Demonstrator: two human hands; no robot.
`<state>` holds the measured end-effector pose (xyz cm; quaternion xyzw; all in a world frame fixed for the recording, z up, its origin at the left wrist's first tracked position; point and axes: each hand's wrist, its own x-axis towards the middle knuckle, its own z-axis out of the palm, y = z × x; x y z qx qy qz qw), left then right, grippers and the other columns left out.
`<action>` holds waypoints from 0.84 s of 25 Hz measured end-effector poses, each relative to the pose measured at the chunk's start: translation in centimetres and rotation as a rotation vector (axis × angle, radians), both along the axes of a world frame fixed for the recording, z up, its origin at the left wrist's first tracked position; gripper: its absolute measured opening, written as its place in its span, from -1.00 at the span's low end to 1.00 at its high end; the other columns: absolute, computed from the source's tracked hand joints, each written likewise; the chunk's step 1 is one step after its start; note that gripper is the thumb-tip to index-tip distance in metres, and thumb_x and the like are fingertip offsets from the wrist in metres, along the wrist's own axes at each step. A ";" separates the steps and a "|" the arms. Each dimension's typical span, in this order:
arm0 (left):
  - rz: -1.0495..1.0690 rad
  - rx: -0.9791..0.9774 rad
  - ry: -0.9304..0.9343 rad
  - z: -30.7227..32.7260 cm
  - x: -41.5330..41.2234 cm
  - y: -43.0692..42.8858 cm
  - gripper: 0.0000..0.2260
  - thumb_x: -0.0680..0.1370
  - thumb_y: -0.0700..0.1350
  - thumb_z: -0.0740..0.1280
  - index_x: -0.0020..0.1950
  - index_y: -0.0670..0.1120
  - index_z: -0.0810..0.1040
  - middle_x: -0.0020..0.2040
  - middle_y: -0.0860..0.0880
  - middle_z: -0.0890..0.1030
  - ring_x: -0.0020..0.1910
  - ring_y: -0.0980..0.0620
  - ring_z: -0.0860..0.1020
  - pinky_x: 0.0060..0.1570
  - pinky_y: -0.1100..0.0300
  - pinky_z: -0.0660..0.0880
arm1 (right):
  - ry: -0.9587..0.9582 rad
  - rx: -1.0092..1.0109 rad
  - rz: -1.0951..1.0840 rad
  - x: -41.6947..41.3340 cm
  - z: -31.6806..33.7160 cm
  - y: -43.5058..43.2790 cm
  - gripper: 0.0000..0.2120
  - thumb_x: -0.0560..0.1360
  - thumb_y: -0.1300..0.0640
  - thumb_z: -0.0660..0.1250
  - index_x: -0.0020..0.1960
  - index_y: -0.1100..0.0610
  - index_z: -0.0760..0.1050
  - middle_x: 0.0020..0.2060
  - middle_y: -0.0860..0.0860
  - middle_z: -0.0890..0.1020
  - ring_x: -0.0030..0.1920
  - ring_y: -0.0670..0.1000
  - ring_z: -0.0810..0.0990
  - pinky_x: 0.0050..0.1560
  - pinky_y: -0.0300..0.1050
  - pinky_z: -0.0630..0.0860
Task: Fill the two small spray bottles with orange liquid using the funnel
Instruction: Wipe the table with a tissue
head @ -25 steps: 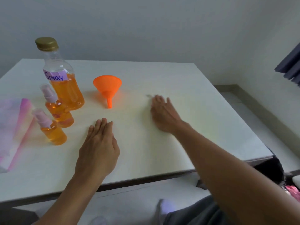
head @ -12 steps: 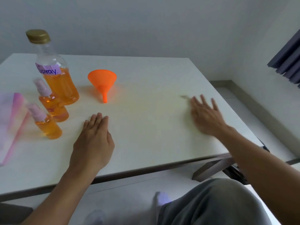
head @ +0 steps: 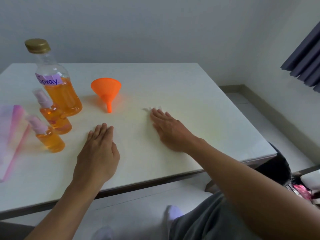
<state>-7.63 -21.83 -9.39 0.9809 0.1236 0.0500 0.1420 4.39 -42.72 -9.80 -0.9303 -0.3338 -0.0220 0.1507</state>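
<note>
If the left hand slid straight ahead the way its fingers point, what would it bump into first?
Probably the orange funnel. The left hand lies flat on the table, fingers aimed slightly right toward the funnel's spout, with bare tabletop between. It could slip just past; depth is unclear.

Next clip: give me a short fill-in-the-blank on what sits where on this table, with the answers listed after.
1. The large bottle wears a ____ cap.
2. The orange funnel rests with its spout pointing ____ the person.
3. Both small spray bottles stand to the ____ of the left hand.
4. The right hand lies ____ on the table.

Missing words: gold; toward; left; flat
</note>
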 end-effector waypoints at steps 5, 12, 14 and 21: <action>0.002 -0.004 -0.003 -0.1 0.0 0.0 -0.52 0.67 -0.03 -0.07 0.61 -0.02 0.05 0.62 0.00 0.00 0.60 -0.01 -0.06 0.53 0.09 -0.06 | -0.085 -0.165 0.017 2.8 0.7 -10.5 -0.32 0.50 0.56 0.16 0.57 0.19 0.28 0.57 0.06 0.29 0.59 0.07 0.21 0.63 0.03 -0.02; 0.013 0.002 -0.013 0.1 0.2 -0.3 -0.52 0.67 -0.04 -0.06 0.61 -0.04 0.06 0.62 -0.01 0.01 0.60 0.00 -0.05 0.52 0.12 -0.07 | 0.149 0.022 -0.570 3.1 1.7 -7.0 -0.42 0.53 0.41 0.03 0.55 0.27 0.24 0.51 0.27 0.32 0.52 0.30 0.27 0.53 0.09 0.17; 0.010 0.004 -0.007 0.0 0.1 -0.2 -0.52 0.67 -0.03 -0.06 0.62 -0.03 0.04 0.62 0.00 0.00 0.60 0.00 -0.06 0.52 0.12 -0.07 | 0.190 0.070 -0.355 1.0 1.9 -1.4 -0.33 0.51 0.47 0.09 0.61 0.30 0.09 0.62 0.23 0.12 0.62 0.19 0.08 0.59 0.02 -0.08; -0.005 -0.001 -0.019 -0.2 0.2 0.1 -0.52 0.67 -0.03 -0.06 0.61 -0.04 0.07 0.62 -0.01 0.03 0.60 -0.01 -0.03 0.53 0.12 -0.07 | 0.173 0.161 -0.002 -3.6 1.2 -1.6 -0.20 0.51 0.52 0.14 0.63 -0.02 0.14 0.50 -0.01 0.44 0.45 0.10 0.46 0.48 0.01 0.37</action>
